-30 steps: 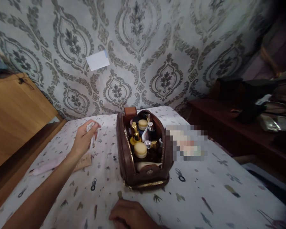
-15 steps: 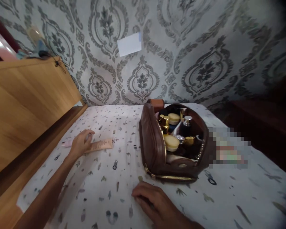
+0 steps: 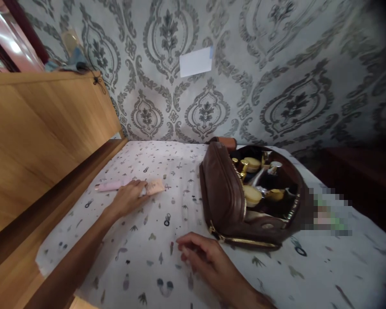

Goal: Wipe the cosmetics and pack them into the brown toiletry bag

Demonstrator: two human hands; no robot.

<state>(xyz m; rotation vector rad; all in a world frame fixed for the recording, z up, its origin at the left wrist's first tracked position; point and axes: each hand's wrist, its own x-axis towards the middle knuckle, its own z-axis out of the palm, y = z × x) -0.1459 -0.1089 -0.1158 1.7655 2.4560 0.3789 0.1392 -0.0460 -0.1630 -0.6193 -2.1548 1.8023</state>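
Observation:
My left hand (image 3: pixel 130 198) is on the left part of a peach tube (image 3: pixel 156 186) lying on the printed sheet, its fingers bent round the tube and hiding that end. Something small and whitish shows by the fingertips, too blurred to name. Just left of the hand lies a slim pink tube (image 3: pixel 107 186), partly covered by it. My right hand (image 3: pixel 204 257) rests near the front, holding nothing, fingers loosely curved and thumb apart. Beyond it stands an unzipped brown cosmetic bag (image 3: pixel 220 184), with round cream compacts (image 3: pixel 251 195) and gold-capped bottles (image 3: pixel 243 168) inside.
A white sheet (image 3: pixel 180 163) with small prints covers the surface. Wooden boarding (image 3: pixel 48 124) rises at the left, and a patterned wall (image 3: pixel 206 107) stands behind. A pixelated item (image 3: pixel 330 214) lies right of the bag. Dark furniture (image 3: pixel 350 171) borders the right side.
The view has swung left, so everything sits further right. My left hand has slid right along the peach tube, exposing more of the pink one. My right fingers have parted a little.

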